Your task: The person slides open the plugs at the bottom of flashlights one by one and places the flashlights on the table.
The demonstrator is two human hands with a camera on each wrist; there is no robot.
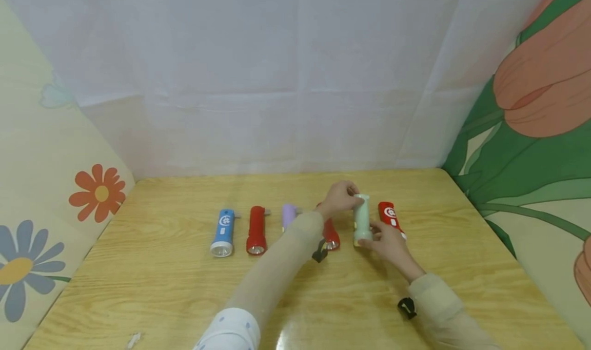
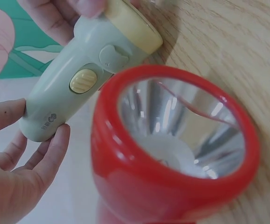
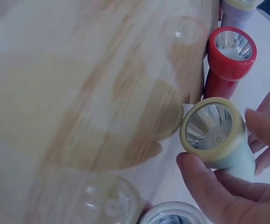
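A pale green flashlight (image 1: 362, 217) with a cream head ring lies between both hands, its lens end towards the person. At the tail end, my left hand (image 1: 339, 197) pinches it between thumb and fingers, as the left wrist view also shows. My right hand (image 1: 389, 243) grips the head end, with a fingertip at the cream ring (image 3: 191, 144) in the right wrist view. The slide switch (image 2: 83, 81) faces the left wrist camera. Just left of it lies a red flashlight (image 1: 330, 234), partly hidden by the left wrist; its reflector fills much of the left wrist view.
A blue flashlight (image 1: 223, 232), a red one (image 1: 256, 229) and a purple one (image 1: 288, 215), partly behind the left forearm, lie in a row. Beyond the right hand is another red flashlight (image 1: 387, 211). A white cloth (image 1: 286, 109) hangs behind the wooden table (image 1: 152, 288).
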